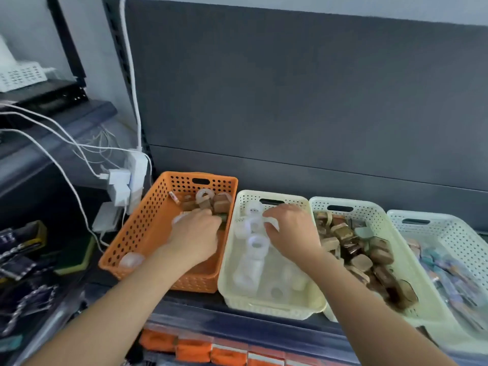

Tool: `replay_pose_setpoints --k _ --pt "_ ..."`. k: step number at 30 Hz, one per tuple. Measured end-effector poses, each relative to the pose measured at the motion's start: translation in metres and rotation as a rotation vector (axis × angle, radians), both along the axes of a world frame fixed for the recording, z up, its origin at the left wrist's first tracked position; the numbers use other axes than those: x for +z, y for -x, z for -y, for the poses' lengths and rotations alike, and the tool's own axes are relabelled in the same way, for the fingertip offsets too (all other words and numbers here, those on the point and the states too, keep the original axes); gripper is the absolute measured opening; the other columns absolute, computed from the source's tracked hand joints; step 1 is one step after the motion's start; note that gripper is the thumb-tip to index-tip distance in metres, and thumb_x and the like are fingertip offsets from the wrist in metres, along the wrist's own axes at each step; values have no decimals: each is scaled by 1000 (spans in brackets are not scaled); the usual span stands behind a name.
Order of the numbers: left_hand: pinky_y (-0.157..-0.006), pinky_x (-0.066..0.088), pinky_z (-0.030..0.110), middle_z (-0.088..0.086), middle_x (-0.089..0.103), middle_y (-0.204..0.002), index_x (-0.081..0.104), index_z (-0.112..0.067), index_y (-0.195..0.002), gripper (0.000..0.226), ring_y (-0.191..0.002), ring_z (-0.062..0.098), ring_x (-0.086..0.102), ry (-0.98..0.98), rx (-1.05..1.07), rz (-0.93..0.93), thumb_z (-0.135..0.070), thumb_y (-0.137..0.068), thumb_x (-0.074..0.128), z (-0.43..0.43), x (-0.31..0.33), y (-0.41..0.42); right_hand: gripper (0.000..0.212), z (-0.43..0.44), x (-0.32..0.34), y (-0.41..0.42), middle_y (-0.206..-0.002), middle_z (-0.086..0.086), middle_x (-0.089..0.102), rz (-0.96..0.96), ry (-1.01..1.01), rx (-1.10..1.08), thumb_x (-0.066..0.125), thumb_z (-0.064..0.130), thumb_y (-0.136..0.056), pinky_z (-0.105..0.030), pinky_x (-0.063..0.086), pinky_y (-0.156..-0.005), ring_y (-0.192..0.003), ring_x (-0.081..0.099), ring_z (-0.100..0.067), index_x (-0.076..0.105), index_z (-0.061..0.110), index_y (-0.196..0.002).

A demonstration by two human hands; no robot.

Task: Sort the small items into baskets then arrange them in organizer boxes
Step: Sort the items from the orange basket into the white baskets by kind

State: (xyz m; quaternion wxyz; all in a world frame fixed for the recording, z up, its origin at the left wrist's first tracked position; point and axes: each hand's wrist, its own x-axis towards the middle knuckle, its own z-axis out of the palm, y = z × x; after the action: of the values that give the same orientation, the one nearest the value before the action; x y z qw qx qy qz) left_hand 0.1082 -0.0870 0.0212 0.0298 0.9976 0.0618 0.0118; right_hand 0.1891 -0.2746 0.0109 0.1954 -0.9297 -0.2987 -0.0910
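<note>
— What stands on the dark shelf (195,303)?
— Four perforated baskets in a row, each close against the next. The orange basket (132,233) is at the left, then the cream basket (264,307) and the pale green basket (369,211). The white basket (449,219) is at the far right.

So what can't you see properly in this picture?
Head view:
Whatever lies under the left hand in the orange basket: its fingers cover it.
The white ring the right hand pinches over the cream basket: blurred, half hidden by fingers.
The white basket's contents: blurred, cut off by the right edge.
</note>
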Motion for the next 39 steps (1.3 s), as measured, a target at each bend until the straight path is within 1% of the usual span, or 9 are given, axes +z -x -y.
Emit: replay_pose_setpoints --k 2,4,10,17,21,25,30,34,39 --pt "-66 48 32 -1 57 -99 59 -22 -114 32 -88 18 56 -35 80 -118 -7 -87 50 -34 -1 14 26 -37 1 7 -114 2 65 -10 16 96 56 25 -90 -32 46 -88 -113 51 -20 66 23 -115" --pt "-67 49 31 1 56 -92 60 -16 -107 28 -81 17 54 -98 126 -253 -2 -86 47 -61 -2 25 25 -74 -3 11 -109 1 65 -33 44 195 55 22 -89 -31 45 -86 -109 52 -20 68 23 -111" --pt "-78 52 35 8 61 -108 63 -9 -104 22 -97 25 60 -174 143 -450 0 -88 53 -106 -19 34 34 -164 -26 10 -117 -7 60 -156 304 336 52 18 -88 -40 50 -89 -111 54 -26 62 19 -119" --pt "-81 51 39 14 62 -111 64 -3 -106 27 -101 31 60 -223 -35 -515 8 -86 50 -118 -35 18 28 -209 -45 1 -120 -11 51 -152 525 277 48 9 -92 -42 52 -82 -110 53 -32 59 10 -117" --pt "-76 51 37 11 61 -102 63 -6 -99 19 -93 28 60 -101 -58 -388 4 -85 55 -128 -32 8 23 -206 -41 -4 -114 -7 60 -136 445 214 50 11 -91 -38 54 -78 -102 60 -28 65 13 -109" --pt "-62 44 27 -4 60 -82 58 -22 -79 14 -77 16 57 224 13 -17 -10 -87 56 -131 -22 -8 12 -183 -29 -12 -100 -3 65 -195 147 102 56 20 -88 -37 54 -72 -89 63 -24 65 19 -97" --pt "-72 53 31 -12 67 -86 69 -22 -87 2 -79 7 62 648 75 259 -21 -85 68 -102 -15 -34 10 -131 -2 -21 -94 2 64 -128 -168 -58 62 23 -87 -33 49 -70 -82 59 -18 65 15 -93" --pt "-72 52 25 -8 67 -89 70 -18 -90 6 -86 9 63 756 64 303 -19 -84 70 -60 -13 -51 11 -84 6 -24 -93 3 64 -82 -190 -138 60 26 -89 -34 49 -68 -77 60 -15 66 17 -92" --pt "-80 53 31 -11 65 -92 67 -21 -103 18 -91 12 62 756 2 297 -12 -88 62 -11 -20 -67 12 -28 -3 -24 -95 -1 65 -21 -125 -193 63 20 -87 -33 47 -67 -84 61 -23 68 13 -95"
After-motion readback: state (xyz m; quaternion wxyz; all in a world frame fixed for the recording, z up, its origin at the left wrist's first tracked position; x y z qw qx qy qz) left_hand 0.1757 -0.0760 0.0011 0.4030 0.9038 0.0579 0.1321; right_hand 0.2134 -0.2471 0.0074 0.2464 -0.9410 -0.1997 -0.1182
